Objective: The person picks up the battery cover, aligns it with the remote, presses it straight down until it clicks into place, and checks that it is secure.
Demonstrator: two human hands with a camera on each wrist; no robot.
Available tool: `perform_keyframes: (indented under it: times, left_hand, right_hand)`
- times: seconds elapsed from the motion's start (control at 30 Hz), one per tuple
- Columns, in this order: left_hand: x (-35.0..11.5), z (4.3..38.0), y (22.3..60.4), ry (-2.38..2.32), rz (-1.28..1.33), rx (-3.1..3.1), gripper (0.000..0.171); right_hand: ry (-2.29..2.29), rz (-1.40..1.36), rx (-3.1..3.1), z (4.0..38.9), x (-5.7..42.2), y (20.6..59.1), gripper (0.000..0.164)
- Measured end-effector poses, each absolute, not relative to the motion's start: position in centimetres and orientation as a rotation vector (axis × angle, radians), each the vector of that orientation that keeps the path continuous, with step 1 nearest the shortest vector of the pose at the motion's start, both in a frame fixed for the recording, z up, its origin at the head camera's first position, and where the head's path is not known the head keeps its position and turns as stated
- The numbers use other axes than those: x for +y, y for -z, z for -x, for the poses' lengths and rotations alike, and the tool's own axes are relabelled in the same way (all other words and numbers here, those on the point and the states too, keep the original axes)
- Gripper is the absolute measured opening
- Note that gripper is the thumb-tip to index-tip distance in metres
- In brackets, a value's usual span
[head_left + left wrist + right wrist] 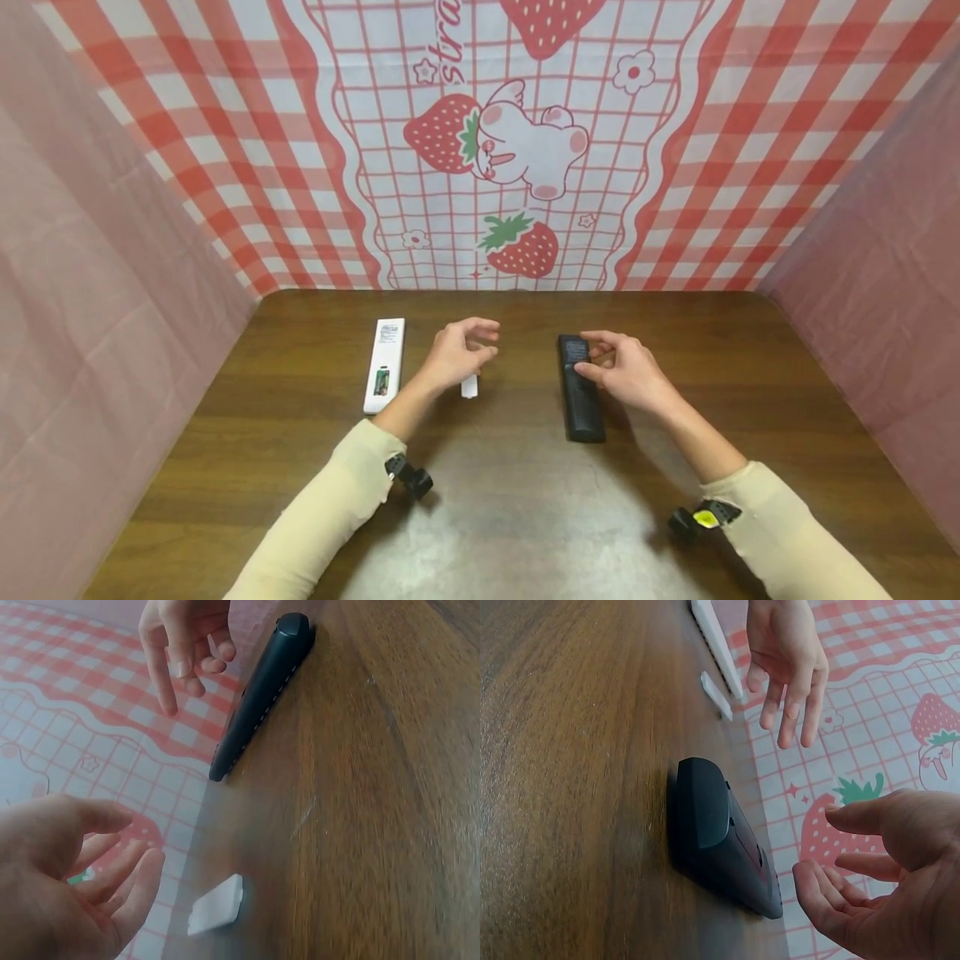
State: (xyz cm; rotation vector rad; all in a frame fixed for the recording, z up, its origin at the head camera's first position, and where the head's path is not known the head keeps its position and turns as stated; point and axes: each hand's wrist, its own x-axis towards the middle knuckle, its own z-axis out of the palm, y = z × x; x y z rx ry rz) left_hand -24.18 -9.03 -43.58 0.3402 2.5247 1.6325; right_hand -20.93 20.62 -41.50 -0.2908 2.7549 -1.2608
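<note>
My left hand (456,353) is held above the table with loosely bent fingers and nothing in them. Partly below it lies a small white battery cover (469,387), its far part hidden by the hand in the head view. Further left is a white remote control (386,350), back side up, its battery compartment (382,381) uncovered. A black remote control (581,404) lies back side up on the right, with a printed label at its far end. Over that end hovers my right hand (628,368), thumb and fingers apart; the right wrist view shows a gap between fingertips (808,879) and the remote.
The brown wooden table (495,500) ends at a checked strawberry-print cloth (300,167) hung along its back. Pink cloth (112,250) hangs on the left side, with more on the right. Dark wrist cameras (415,479) are strapped over both sleeves.
</note>
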Motion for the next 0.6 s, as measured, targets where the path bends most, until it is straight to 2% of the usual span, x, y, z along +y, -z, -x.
perform_keyframes:
  times: [0.6]
  left_hand:
    - [-11.6,24.4,43.4,-1.609,-0.294,2.586,0.045]
  right_hand:
    - [1.223,0.309,2.762,21.2,19.6,41.8,0.053]
